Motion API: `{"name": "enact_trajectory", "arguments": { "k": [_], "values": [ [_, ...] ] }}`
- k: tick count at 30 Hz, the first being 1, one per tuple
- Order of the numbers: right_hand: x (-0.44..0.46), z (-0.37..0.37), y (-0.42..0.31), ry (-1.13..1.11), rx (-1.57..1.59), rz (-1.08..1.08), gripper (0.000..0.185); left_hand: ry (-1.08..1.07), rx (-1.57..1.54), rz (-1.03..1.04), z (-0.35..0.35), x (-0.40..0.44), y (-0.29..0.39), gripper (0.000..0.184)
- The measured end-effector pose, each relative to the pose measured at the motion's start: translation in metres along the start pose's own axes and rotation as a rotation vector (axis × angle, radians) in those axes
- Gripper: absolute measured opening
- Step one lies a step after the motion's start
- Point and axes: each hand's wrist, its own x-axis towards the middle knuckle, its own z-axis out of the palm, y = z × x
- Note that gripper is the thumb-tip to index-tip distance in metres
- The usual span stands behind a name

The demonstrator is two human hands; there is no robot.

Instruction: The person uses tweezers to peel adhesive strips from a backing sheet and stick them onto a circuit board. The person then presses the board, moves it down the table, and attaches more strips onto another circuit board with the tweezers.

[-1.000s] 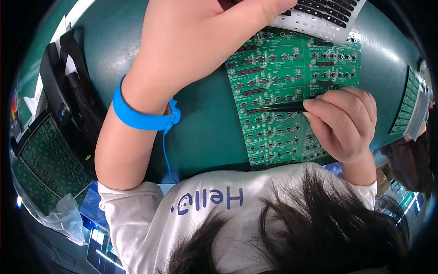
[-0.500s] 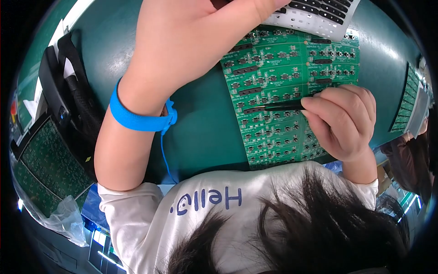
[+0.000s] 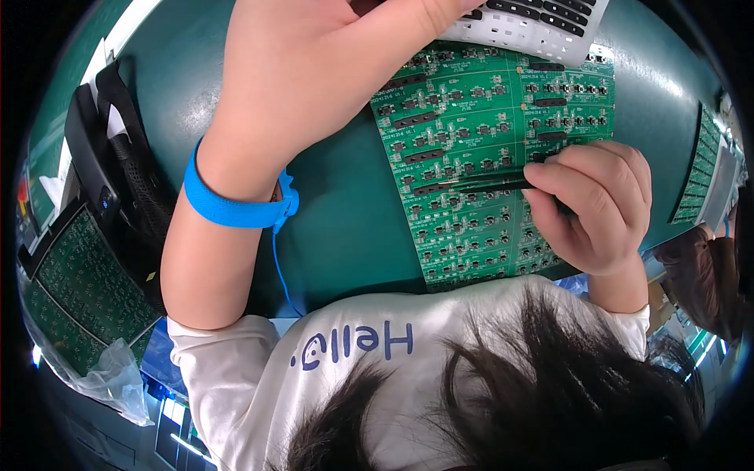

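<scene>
My left hand (image 3: pixel 314 71), with a blue wrist strap (image 3: pixel 228 200) on its wrist, reaches to the top edge. It grips a white backing sheet (image 3: pixel 503 39) carrying rows of black strips with holes; its fingertips are partly out of view. Under the sheet lies a large green circuit board panel (image 3: pixel 479 149) with many small components. Black strips sit on several of its rows. In my right hand (image 3: pixel 597 204) is a pair of black tweezers (image 3: pixel 495 186), pinched between thumb and finger. Their two prongs are slightly apart, tips beside the end of a black strip (image 3: pixel 429 189) on the panel.
A thin blue cord (image 3: pixel 280 267) runs from the strap down towards my body. At the left stand a black device (image 3: pixel 98 173) and more green circuit boards (image 3: pixel 86 275) with a clear plastic bag (image 3: pixel 118 377). Another board panel (image 3: pixel 695 177) and a person (image 3: pixel 695 271) are at the right.
The tweezers' prongs have spread apart a little at the black strip. My left hand, the backing sheet and the panel have shifted slightly left in view.
</scene>
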Motion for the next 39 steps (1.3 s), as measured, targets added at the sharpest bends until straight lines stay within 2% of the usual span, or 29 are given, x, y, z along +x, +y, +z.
{"name": "enact_trajectory", "arguments": {
  "k": [8,12,18,20,23,30,33,37,39],
  "values": [
    [0.000,0.000,0.002,-0.026,0.008,-0.021,0.025,0.040,0.167,-0.094,0.008,-0.002,0.017,0.025],
    [0.006,-0.010,0.003,-0.057,0.132,0.061,0.026,0.049,0.055,-0.187,0.008,-0.003,0.025,0.026],
    [0.031,-0.017,0.023,0.078,-0.051,0.053,0.022,0.007,0.040,-0.183,0.005,-0.003,0.025,0.025],
    [0.036,-0.010,0.035,0.113,-0.053,0.114,0.025,0.003,0.019,-0.182,0.006,-0.003,0.026,0.025],
    [0.043,-0.007,0.048,0.087,-0.085,0.001,0.026,-0.022,-0.004,-0.150,0.003,-0.003,0.021,0.025],
    [0.050,-0.003,0.045,0.097,-0.103,-0.027,0.022,-0.013,0.046,-0.199,0.000,-0.001,0.023,0.024],
    [0.045,-0.005,0.035,0.052,0.089,0.197,0.020,0.017,0.053,-0.180,0.005,-0.001,0.022,0.022],
    [0.027,-0.010,0.018,0.040,0.133,0.267,0.020,0.111,0.094,-0.293,0.008,-0.003,0.026,0.018],
    [0.018,-0.012,0.010,0.039,0.187,0.255,0.020,0.123,0.029,-0.266,0.003,-0.001,0.017,0.017]
  ]
}}
